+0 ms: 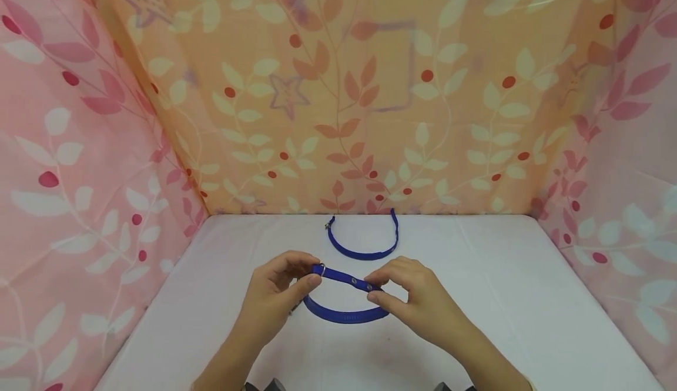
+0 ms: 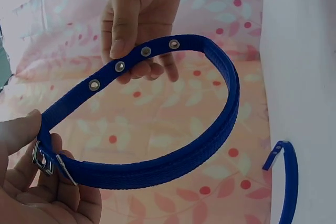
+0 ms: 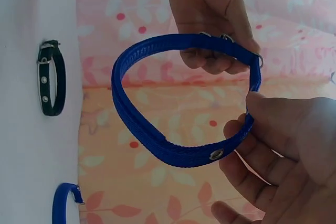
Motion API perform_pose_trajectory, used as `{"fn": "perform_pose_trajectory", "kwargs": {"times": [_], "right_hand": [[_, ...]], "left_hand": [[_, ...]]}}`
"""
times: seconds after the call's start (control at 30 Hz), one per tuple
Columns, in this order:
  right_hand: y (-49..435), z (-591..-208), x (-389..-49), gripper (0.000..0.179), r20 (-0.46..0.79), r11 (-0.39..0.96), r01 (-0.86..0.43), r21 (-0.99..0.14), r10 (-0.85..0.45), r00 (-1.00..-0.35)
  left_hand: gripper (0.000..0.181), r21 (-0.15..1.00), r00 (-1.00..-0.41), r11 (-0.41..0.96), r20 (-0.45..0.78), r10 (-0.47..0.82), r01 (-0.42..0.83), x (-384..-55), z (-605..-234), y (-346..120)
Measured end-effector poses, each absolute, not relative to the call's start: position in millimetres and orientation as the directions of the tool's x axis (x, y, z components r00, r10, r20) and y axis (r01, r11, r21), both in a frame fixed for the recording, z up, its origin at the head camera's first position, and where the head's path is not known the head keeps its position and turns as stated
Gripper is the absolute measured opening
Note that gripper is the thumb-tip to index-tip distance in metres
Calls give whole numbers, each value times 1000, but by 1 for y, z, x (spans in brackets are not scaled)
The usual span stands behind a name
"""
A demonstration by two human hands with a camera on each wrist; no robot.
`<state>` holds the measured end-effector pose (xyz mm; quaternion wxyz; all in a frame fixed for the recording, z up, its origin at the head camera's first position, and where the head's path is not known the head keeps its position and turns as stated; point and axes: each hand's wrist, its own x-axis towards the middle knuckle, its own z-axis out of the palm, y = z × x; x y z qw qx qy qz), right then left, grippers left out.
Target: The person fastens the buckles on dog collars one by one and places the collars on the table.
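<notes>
A blue collar [image 1: 346,317] with metal eyelets [image 2: 146,51] is held up in a loop between both hands. My left hand [image 1: 277,288] pinches it beside the metal buckle [image 2: 42,158], thumb on the band. With thumb and fingers my right hand [image 1: 415,297] pinches the eyelet part of the strap. In the left wrist view the strap reaches the buckle, but whether its tip passes through cannot be told. A second blue collar [image 1: 362,256] lies unfastened in a U shape beyond the hands, touched by neither.
On the white tabletop [image 1: 476,261], a dark buckled collar [image 3: 60,82] shows in the right wrist view. A patterned orange cloth wall [image 1: 338,85] stands behind, with pink cloth walls at the left [image 1: 79,203] and right [image 1: 624,191].
</notes>
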<state>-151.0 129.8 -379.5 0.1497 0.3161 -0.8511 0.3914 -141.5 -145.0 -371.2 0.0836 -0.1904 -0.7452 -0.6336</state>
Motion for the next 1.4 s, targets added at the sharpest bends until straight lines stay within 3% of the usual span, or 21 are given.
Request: {"fn": "perform_pose_trajectory", "kwargs": {"times": [0.27, 0.53, 0.73, 0.9, 1.03, 1.4], "right_hand": [[122, -384, -148, 22, 563, 431, -684, -588, -389, -729], [115, -387, -147, 20, 634, 375, -750, -545, -401, -661], [115, -386, -148, 22, 654, 405, -751, -522, -375, -657], [115, -387, -149, 22, 652, 432, -736, -521, -355, -670], [115, -389, -150, 22, 645, 427, -728, -536, -349, -680], [108, -395, -149, 27, 679, 321, -761, -564, -343, -649]], "left_hand": [[23, 944, -948, 142, 273, 166, 297, -139, -375, -136], [20, 883, -917, 269, 332, 222, 385, -135, -389, -118], [26, 890, -934, 284, 346, 92, 358, -134, -392, -113], [26, 932, -948, 179, 316, 29, 316, -134, -388, -116], [25, 944, -956, 147, 289, 59, 294, -134, -386, -119], [19, 892, -926, 257, 334, 179, 371, -131, -391, -114]]}}
